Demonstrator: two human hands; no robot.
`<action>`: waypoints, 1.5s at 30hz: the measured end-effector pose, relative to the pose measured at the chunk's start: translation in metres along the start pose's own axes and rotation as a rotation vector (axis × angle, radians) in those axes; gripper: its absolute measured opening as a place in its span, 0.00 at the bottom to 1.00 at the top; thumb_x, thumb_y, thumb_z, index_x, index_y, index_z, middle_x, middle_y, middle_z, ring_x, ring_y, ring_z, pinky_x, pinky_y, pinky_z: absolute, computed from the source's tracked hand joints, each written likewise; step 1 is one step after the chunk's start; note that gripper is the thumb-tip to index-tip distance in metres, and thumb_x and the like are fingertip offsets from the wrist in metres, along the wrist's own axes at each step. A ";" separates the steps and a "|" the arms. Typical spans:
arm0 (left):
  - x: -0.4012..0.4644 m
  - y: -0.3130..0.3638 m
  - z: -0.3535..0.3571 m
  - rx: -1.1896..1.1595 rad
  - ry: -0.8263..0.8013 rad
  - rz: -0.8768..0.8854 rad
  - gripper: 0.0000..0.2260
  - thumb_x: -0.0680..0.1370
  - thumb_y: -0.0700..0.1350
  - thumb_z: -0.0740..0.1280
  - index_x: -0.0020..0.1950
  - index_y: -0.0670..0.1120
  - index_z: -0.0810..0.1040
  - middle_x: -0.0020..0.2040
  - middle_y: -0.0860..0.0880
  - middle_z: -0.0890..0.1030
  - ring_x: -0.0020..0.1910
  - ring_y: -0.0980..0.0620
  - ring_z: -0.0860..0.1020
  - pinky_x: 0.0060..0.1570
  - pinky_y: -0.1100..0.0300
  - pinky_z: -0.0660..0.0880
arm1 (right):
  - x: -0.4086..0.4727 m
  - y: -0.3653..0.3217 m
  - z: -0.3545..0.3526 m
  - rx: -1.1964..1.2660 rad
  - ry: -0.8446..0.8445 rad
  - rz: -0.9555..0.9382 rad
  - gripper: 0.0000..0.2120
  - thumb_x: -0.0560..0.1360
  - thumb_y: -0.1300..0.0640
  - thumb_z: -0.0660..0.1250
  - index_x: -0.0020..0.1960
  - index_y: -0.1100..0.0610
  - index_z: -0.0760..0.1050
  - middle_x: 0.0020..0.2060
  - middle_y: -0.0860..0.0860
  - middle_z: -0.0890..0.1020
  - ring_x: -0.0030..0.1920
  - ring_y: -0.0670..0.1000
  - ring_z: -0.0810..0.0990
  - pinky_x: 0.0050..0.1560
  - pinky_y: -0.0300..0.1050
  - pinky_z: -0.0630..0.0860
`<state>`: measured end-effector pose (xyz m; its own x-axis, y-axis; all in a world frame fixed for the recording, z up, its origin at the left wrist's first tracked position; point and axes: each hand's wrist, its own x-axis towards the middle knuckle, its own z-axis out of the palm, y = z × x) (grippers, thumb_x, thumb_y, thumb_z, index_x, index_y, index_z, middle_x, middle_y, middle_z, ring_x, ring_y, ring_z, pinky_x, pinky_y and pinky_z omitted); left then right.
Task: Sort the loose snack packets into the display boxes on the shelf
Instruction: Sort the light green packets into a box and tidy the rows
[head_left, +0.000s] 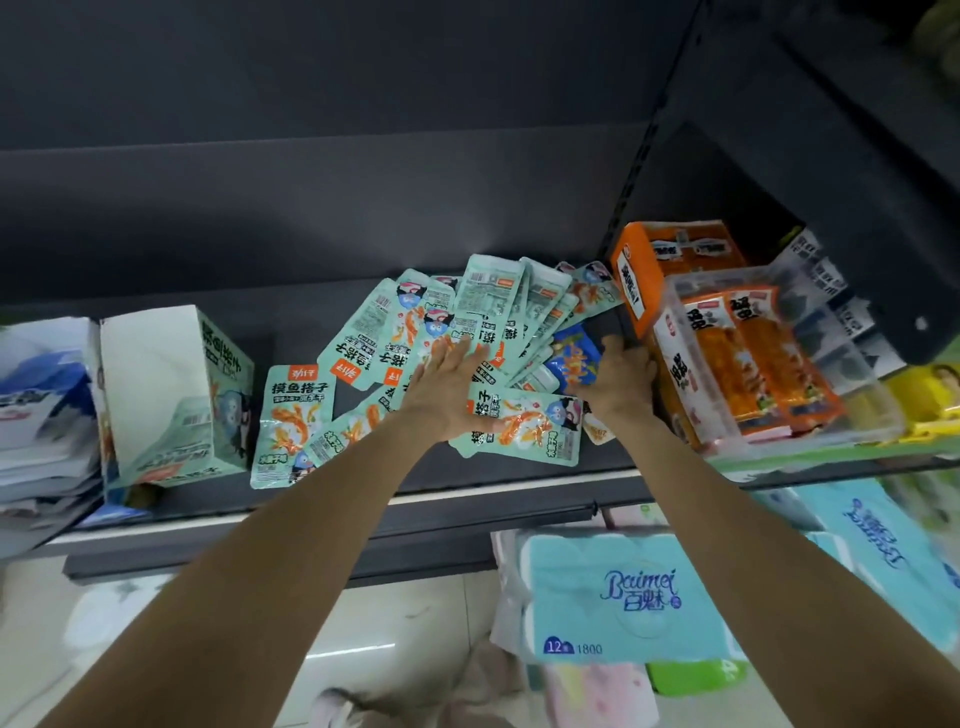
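While fanned, mint packets (488, 312) point outward, seemingly.

My left hand (447, 387) lies flat, fingers straight, on the heap of mint-green foil snack packets (488, 322) spread over the dark metal shelf (519, 470). At three o'clock from it, my right hand (618, 382) curls round a blue foil packet (574, 358), just beside the clear plastic box of orange packets (748, 364). At nine o'clock stands a mint-green cardboard display box (171, 395).
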<state>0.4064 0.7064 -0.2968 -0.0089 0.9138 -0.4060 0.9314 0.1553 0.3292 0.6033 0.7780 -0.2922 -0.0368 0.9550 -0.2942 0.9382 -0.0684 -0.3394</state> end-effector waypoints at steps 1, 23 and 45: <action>0.000 0.000 0.000 -0.002 0.000 -0.001 0.47 0.70 0.62 0.70 0.78 0.55 0.42 0.78 0.52 0.39 0.76 0.49 0.36 0.73 0.46 0.43 | 0.001 -0.002 -0.003 -0.016 -0.029 0.040 0.34 0.69 0.51 0.74 0.67 0.60 0.62 0.63 0.64 0.67 0.64 0.65 0.66 0.61 0.56 0.69; -0.120 -0.097 -0.110 -0.610 0.808 0.146 0.06 0.76 0.41 0.68 0.40 0.47 0.74 0.37 0.51 0.79 0.35 0.56 0.74 0.38 0.61 0.69 | -0.123 -0.157 -0.042 0.941 -0.004 -0.482 0.04 0.72 0.58 0.71 0.40 0.58 0.80 0.36 0.56 0.83 0.37 0.50 0.79 0.39 0.46 0.76; -0.273 -0.290 -0.151 0.246 0.442 -0.076 0.19 0.77 0.61 0.58 0.59 0.53 0.79 0.55 0.47 0.79 0.61 0.48 0.69 0.60 0.51 0.64 | -0.233 -0.378 0.076 0.053 -0.245 -0.778 0.16 0.76 0.61 0.64 0.63 0.56 0.76 0.60 0.53 0.79 0.62 0.53 0.75 0.63 0.47 0.70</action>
<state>0.0834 0.4685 -0.1525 -0.1834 0.9830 -0.0045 0.9797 0.1831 0.0810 0.2309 0.5594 -0.1629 -0.7506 0.6453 -0.1417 0.5959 0.5686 -0.5671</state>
